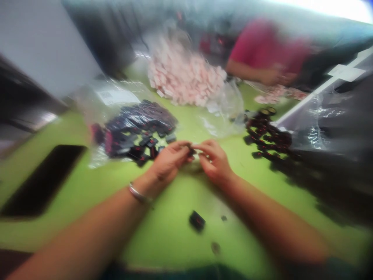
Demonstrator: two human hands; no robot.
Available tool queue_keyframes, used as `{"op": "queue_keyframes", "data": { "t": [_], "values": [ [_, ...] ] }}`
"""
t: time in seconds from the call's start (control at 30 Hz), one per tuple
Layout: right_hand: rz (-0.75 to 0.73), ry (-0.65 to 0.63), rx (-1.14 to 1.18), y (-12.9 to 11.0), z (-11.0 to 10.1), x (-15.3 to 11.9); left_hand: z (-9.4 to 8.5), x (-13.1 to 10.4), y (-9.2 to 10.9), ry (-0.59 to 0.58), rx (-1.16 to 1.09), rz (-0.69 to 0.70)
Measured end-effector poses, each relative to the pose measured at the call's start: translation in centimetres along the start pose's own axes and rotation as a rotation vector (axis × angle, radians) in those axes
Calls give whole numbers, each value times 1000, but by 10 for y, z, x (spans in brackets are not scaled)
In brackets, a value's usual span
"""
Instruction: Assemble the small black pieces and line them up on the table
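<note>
Over the middle of the green table, my left hand (169, 160) is closed on a small dark part (191, 151), mostly covered by the fingers and blurred. My right hand (215, 161) meets it from the right, thumb and forefinger drawn together at the part; what they pinch, if anything, is too smeared to name. Just left of my left hand, several black plastic pieces (142, 151) spill from a clear plastic bag (116, 97). Nearer to me, a lone black block (197, 221) lies on the table between my forearms, with a tiny dark bit (223, 218) beside it.
A large clear bag of pale pink pieces (186, 77) stands at the back. Dark assembled parts (265, 134) are heaped at the right, beside a plastic-lined bin (329, 120). A flat black phone-like slab (43, 181) lies left. Across the table sits a person in a pink top (256, 42).
</note>
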State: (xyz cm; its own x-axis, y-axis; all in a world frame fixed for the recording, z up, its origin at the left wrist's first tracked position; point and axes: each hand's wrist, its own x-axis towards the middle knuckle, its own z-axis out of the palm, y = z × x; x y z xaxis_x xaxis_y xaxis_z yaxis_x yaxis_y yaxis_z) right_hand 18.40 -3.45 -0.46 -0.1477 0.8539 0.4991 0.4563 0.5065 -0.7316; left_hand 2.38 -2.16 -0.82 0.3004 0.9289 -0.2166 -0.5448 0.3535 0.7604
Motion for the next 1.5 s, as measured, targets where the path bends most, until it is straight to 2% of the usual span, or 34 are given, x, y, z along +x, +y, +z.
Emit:
{"op": "queue_keyframes", "data": {
  "t": [0.1, 0.2, 0.3, 0.63, 0.77, 0.83, 0.9, 0.97, 1.13, 1.23, 1.37, 1.5],
  "values": [
    [259, 49, 80, -5, -6, 5, 2, -1, 0, -14, -5, -16],
    [507, -42, 167, -12, -9, 9, 1, -2, -3, -22, 48, -25],
    [621, -118, 251, -17, -11, 10, -1, -3, -6, -38, 116, -6],
    [661, -142, 246, -21, -8, 10, -5, -1, -13, -50, 204, 20],
    [684, -232, 158, -16, -10, 10, -9, -1, -14, -74, 381, 81],
    [628, -279, 75, -12, -10, 10, -10, 0, -12, -102, 487, 104],
    [497, -243, -23, -10, -9, 10, -11, 1, -12, -106, 543, 118],
    [430, -182, -44, -10, -7, 10, -12, 2, -12, -78, 532, 118],
    [670, -207, 343, -15, -4, 8, -9, 3, -11, -57, 330, 44],
    [703, -198, 474, -16, -6, 8, -7, 1, -10, -64, 270, 17],
    [693, -220, 436, -16, -9, 10, -7, 1, -10, -74, 271, 20],
    [654, -242, 259, -14, -4, 7, -9, 2, -13, -56, 296, 28]
  ]
}}
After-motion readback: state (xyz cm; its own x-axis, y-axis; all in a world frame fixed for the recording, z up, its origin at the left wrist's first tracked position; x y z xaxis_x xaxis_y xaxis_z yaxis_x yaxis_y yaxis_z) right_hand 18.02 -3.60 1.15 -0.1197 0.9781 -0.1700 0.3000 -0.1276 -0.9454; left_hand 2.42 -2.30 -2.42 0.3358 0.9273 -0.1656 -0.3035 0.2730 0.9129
